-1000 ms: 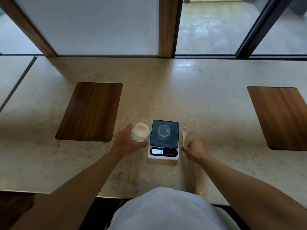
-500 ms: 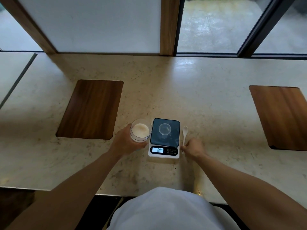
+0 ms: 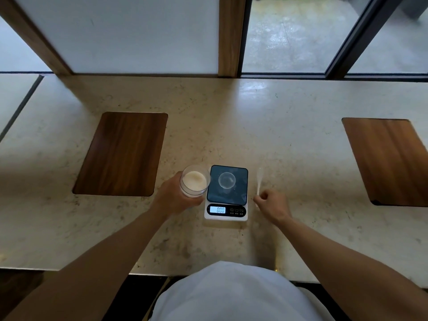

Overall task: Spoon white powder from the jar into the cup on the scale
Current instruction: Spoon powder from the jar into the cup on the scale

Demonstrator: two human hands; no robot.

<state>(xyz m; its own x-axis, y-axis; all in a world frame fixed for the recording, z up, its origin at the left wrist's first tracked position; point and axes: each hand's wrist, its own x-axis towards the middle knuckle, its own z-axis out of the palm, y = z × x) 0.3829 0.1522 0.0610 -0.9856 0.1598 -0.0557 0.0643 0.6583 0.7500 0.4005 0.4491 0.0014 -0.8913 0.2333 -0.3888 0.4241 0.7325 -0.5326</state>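
Pinching the handle end of the white spoon [image 3: 259, 181], the right hand [image 3: 273, 205] sits just right of the scale [image 3: 227, 193], fingers curled tight around the stem. A second ago the spoon lay flat on the tabletop [image 3: 289, 147] close against the scale's right edge; now it appears raised and blurred, its bowl pointing away from the person and farther from the scale, so the pickup looks done. The left hand [image 3: 173, 198] is wrapped around the jar [image 3: 194, 181], which stands just left of the scale, touching or nearly touching its edge, with its open mouth showing white powder [image 3: 194, 180] well up inside; that grip has not changed over the last second.

On the scale's dark platform stands the clear cup [image 3: 227, 180], apparently empty, and the display reads zero, so no powder has gone across yet. With the spoon in hand, the next move is likely to carry it leftward over the scale to dip into the jar, passing above the cup without knocking it. Two wooden boards [image 3: 122, 154] lie well away on either side of the scale.
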